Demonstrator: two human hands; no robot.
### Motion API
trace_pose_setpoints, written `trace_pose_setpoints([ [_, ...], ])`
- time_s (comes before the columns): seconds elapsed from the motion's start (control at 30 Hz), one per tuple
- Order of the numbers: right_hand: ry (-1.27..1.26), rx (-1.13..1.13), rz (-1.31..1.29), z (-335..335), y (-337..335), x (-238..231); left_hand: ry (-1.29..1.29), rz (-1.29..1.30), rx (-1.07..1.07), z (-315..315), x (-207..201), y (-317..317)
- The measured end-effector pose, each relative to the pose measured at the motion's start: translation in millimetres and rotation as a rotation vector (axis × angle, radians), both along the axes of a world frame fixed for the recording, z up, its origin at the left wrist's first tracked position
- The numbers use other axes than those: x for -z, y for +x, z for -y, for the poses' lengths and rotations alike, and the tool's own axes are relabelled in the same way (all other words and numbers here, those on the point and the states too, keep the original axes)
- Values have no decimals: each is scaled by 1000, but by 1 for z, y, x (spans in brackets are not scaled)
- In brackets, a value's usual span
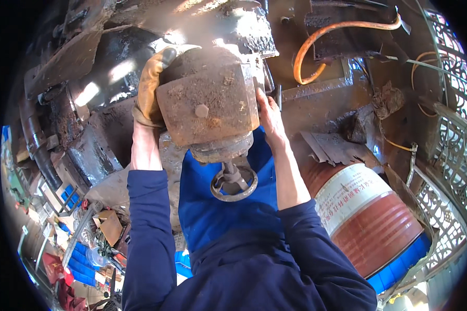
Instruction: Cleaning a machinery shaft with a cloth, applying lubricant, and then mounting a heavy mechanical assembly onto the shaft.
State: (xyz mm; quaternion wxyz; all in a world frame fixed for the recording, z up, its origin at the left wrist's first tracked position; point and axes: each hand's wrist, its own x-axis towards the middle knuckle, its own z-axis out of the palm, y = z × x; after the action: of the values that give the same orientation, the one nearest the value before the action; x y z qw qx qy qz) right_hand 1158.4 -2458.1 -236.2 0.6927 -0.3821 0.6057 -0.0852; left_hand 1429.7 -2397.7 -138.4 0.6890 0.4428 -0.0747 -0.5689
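A big, square-sided rusty metal housing (205, 106) with a bolt head on its face fills the middle of the view, in front of my body. From its lower end a short stem leads to a small round handwheel (233, 186). My left hand (151, 83), in a worn yellow-brown glove, grips the housing's left side, thumb up near its top edge. Bare, my right hand (270, 115) presses on the right side; its fingertips are partly hidden behind the block. The housing sits between both hands. What bears it from beneath cannot be seen.
A red drum (373, 223) with a white band lies tilted at the right. An orange hose (316, 39) curves over brown, greasy metal at the upper right. Dark pipes (36, 135) run along the left. Lattice panels (454, 150) stand far right; clutter (96, 238) lies lower left.
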Motion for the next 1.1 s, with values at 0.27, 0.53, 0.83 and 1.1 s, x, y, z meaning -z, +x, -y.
trace_pose_setpoints([
  [0.27,-56,139,154,-10,10,17,-80,1244,97,-22,50,22],
  [0.53,135,275,575,-76,-80,57,-606,989,-57,17,54,1],
  [0.83,54,318,525,-107,-53,37,-271,761,486,20,46,-23],
  [1.1,31,257,613,-97,-65,30,-453,928,485,24,55,-9],
])
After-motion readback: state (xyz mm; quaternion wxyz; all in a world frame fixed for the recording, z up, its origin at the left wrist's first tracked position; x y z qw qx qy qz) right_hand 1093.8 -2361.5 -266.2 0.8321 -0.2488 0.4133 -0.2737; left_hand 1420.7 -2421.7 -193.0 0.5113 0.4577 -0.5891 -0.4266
